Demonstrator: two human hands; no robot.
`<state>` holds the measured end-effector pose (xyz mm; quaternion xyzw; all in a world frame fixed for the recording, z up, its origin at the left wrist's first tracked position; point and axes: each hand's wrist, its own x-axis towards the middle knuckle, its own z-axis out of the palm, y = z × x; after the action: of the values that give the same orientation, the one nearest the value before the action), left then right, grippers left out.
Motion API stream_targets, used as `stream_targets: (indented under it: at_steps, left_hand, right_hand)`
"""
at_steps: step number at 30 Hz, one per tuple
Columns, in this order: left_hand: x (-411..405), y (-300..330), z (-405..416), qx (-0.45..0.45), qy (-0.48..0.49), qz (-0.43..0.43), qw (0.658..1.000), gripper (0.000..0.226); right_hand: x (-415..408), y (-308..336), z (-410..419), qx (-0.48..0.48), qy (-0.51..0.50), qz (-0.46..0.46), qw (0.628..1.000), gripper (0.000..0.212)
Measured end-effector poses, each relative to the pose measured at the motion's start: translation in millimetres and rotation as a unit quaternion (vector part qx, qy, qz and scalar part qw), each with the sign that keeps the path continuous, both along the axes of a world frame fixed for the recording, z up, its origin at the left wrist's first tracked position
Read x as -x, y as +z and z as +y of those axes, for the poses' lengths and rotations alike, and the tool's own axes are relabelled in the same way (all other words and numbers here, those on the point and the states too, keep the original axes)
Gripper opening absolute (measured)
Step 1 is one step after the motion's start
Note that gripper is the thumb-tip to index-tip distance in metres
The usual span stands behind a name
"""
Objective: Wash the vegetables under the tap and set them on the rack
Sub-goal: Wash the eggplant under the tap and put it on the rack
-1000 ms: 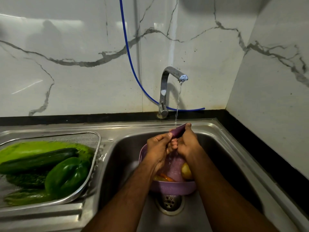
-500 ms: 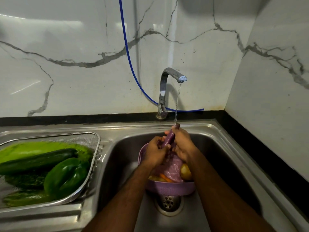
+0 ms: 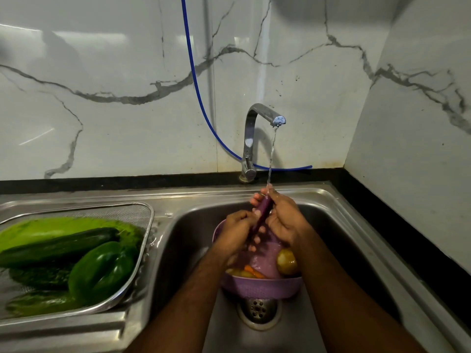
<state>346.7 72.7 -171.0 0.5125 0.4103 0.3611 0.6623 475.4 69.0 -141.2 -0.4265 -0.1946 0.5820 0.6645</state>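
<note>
Both hands work one slim purple aubergine directly under the thin stream from the tap, at the back edge of the sink. The right hand curls round its upper part, fingers wrapped so the tip sits where the water lands; the left hand grips the lower end, which steadies it and, I judge, lets the two hands twist and rub the skin clean. It is held tilted, top end towards the tap, so the water runs down its length.

They hold it right above the purple colander standing over the drain, so runoff falls through and away. The colander holds what looks unwashed: a yellowish round vegetable at its right side and something orange, probably a carrot, near the front (the rest is hidden by the forearms).

The wire rack sits on the drainboard, just left of the basin, near enough for a short carry. In it lie a dark cucumber, a green bell pepper and pale leafy greens, so the task seems well along, with the aubergine not yet racked
</note>
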Motion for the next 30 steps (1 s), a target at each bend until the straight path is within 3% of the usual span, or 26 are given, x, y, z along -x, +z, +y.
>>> stream_targets:
  at_steps: [3, 6, 13, 20, 24, 30]
  left_hand:
    - [0.9, 4.3, 3.4, 0.111, -0.045, -0.075, 0.99, 0.046]
    - [1.1, 16.2, 1.7, 0.139, -0.051, -0.123, 0.981, 0.049]
    - [-5.8, 8.4, -0.6, 0.059, -0.014, -0.043, 0.997, 0.052]
    - [-15.2, 4.6, -5.7, -0.062, 0.065, 0.035, 0.995, 0.033]
    - [-14.7, 4.4, -0.1, -0.059, 0.096, 0.034, 0.993, 0.032]
    - [-11.2, 12.0, -7.6, 0.02, 0.008, -0.05, 0.999, 0.039]
  right_hand:
    - [-3.3, -0.5, -4.8, -0.006, 0.046, 0.039, 0.998, 0.032]
    - [-3.7, -0.4, -4.3, -0.021, 0.066, 0.058, 0.996, 0.032]
    - [6.0, 3.8, -1.1, 0.034, 0.014, -0.015, 0.999, 0.04]
    - [24.8, -0.8, 4.7, 0.111, -0.055, -0.232, 0.965, 0.044]
    - [18.8, -7.6, 4.4, 0.063, -0.008, -0.159, 0.985, 0.029]
    - [15.1, 0.7, 2.3, 0.093, -0.056, -0.146, 0.983, 0.044]
